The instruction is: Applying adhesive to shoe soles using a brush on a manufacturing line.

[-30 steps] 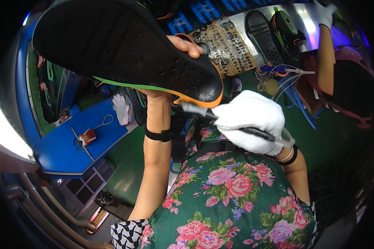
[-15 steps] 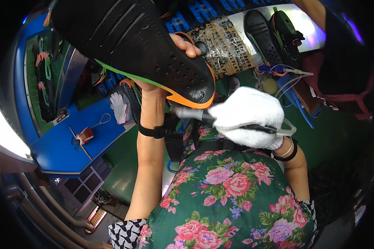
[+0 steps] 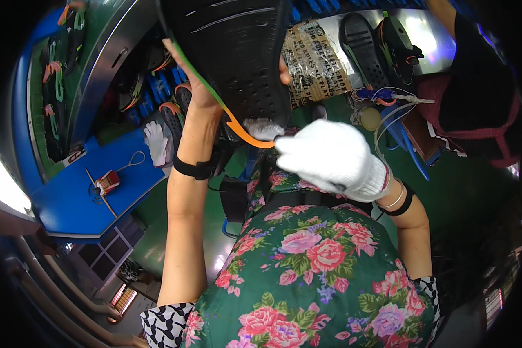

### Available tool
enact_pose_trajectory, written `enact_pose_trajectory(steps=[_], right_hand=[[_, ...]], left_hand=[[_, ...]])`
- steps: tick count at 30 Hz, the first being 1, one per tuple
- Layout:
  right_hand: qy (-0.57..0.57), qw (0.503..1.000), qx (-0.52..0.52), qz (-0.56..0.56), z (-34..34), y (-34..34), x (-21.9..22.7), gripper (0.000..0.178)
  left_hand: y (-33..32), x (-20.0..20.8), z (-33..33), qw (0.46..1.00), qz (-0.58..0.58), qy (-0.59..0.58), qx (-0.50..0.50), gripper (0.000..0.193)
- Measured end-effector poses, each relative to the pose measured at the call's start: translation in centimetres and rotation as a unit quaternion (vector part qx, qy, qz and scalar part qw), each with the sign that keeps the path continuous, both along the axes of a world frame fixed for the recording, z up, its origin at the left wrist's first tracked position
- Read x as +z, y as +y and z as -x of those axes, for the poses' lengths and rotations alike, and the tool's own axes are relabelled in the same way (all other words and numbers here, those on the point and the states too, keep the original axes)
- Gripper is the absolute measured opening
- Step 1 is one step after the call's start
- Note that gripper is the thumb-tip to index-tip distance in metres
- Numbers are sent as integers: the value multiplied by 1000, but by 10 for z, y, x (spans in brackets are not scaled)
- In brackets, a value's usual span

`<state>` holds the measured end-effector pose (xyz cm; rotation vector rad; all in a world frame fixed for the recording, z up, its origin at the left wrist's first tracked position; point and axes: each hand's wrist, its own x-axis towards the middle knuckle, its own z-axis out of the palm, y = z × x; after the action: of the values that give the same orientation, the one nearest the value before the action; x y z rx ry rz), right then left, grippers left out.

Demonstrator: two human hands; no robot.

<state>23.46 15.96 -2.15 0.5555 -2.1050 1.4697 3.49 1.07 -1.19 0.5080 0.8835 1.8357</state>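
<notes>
My bare left hand (image 3: 198,87) holds up a large black shoe sole (image 3: 238,64) with rows of small holes and an orange and green edge. Its thumb side lies along the green edge, and fingertips show at the opposite edge. In a white knit glove, my right hand (image 3: 330,159) is closed round a brush-like tool (image 3: 264,129). The tool's grey tip is blurred and lies at the sole's orange end; most of its handle is hidden in the glove. A pale thin hose (image 3: 383,130) runs close by the glove.
Beyond lie a taped brown package (image 3: 316,61) and a black sole (image 3: 359,52) on a metal surface. At left, a white glove (image 3: 156,144) and a small red object (image 3: 107,182) rest on a blue table (image 3: 69,209). Another person's dark sleeve (image 3: 481,69) shows upper right.
The sole has turned more upright in my left hand. My right hand has moved slightly left, bringing the tool's tip from beside the orange edge onto the sole's end.
</notes>
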Motion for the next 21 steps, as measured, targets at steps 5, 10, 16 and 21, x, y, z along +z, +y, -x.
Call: enact_pose_trajectory(steps=[5,10,16,21], right_hand=[[0,993,71,90,4,6,10,29],[44,996,-7,-82,4,2,-2,26],[6,992,107,72,11,9,3,33],[0,987,160,0,12,4,4,31]], left_hand=[[-8,-2,11,998,1,-9,-54,127],[13,13,5,992,66,-8,-106,128],[5,0,2,953,300,37,-31,108],[13,0,4,941,315,103,-64,93]])
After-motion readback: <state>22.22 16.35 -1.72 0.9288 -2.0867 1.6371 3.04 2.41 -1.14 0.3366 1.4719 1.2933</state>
